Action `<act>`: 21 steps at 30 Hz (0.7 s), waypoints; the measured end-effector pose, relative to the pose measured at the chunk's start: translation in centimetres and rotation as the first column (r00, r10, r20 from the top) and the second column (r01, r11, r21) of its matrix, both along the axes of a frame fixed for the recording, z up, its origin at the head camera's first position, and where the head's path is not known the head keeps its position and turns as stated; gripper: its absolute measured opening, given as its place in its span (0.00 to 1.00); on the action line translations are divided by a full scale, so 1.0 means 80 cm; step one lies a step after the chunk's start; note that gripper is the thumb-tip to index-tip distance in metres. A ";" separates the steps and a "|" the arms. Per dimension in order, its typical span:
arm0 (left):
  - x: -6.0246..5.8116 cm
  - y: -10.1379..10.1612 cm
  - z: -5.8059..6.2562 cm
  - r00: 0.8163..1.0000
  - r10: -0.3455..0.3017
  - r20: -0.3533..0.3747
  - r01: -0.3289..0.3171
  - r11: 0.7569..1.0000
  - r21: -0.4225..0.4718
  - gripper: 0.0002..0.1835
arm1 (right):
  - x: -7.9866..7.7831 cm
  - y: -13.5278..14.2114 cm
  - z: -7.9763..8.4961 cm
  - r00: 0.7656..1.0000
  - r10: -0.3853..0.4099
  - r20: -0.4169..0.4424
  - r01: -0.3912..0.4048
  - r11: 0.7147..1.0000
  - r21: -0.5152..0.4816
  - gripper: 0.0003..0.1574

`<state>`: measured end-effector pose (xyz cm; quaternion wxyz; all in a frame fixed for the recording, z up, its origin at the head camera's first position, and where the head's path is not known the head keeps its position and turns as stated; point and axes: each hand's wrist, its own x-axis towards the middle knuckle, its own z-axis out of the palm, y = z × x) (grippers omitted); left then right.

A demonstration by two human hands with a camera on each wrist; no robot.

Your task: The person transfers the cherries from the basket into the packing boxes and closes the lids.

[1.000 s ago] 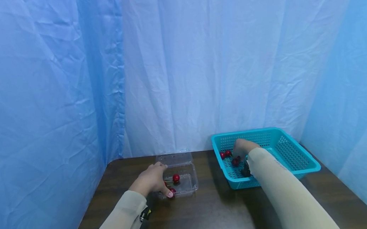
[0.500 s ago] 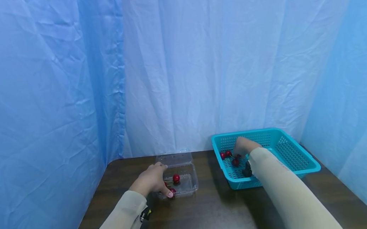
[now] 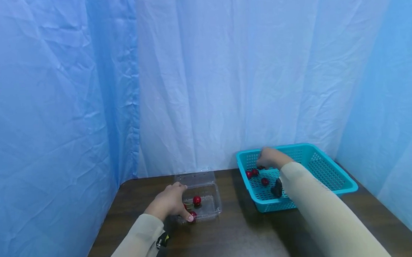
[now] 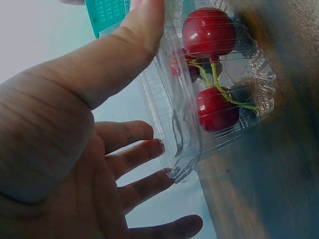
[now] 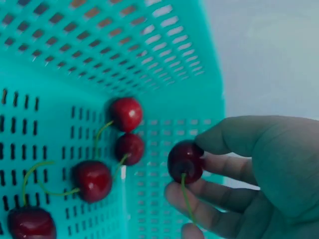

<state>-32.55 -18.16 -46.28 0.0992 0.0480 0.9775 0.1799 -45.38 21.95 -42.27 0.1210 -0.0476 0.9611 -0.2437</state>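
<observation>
My left hand (image 3: 168, 203) spans the left end of a clear plastic container (image 3: 211, 207), thumb at its near rim and fingertips along its edge. Inside lie three red cherries, one cherry (image 4: 208, 32) beside the thumb and another cherry (image 4: 218, 109) with a green stem; the third is partly hidden. Over the turquoise basket (image 3: 339, 191), my right hand (image 5: 234, 174) pinches a dark red cherry (image 5: 185, 162) between thumb and fingers, its stem hanging down. Several more cherries rest on the basket floor, among them a bright cherry (image 5: 126, 114) and a stemmed cherry (image 5: 92, 181).
The container's lid (image 3: 195, 179) is folded back behind it. A dark wooden table (image 3: 228, 242) bears both container and basket. Pale blue curtains (image 3: 203, 85) hang at the back and both sides. A small black device (image 3: 277, 189) sits on the right wrist.
My right hand has moved up and slightly left inside the basket with a cherry in its fingers, leaving another cherry behind on the basket floor. The left hand stays at the container.
</observation>
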 end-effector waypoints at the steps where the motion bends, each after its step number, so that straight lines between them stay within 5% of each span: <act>1: 0.000 0.000 -0.001 1.000 0.002 0.000 -0.002 1.000 0.001 0.65 | 0.002 -0.002 0.005 1.000 0.001 -0.006 -0.001 1.000 -0.017 0.31; 14: 0.005 -0.001 0.009 1.000 -0.018 -0.002 0.018 1.000 -0.004 0.64 | 0.030 -0.045 0.047 0.994 0.015 -0.107 -0.015 1.000 0.001 0.12; 21: 0.006 -0.001 0.010 1.000 -0.027 -0.009 0.027 1.000 0.000 0.63 | 0.038 -0.068 0.056 0.986 0.033 -0.161 -0.032 0.999 0.014 0.15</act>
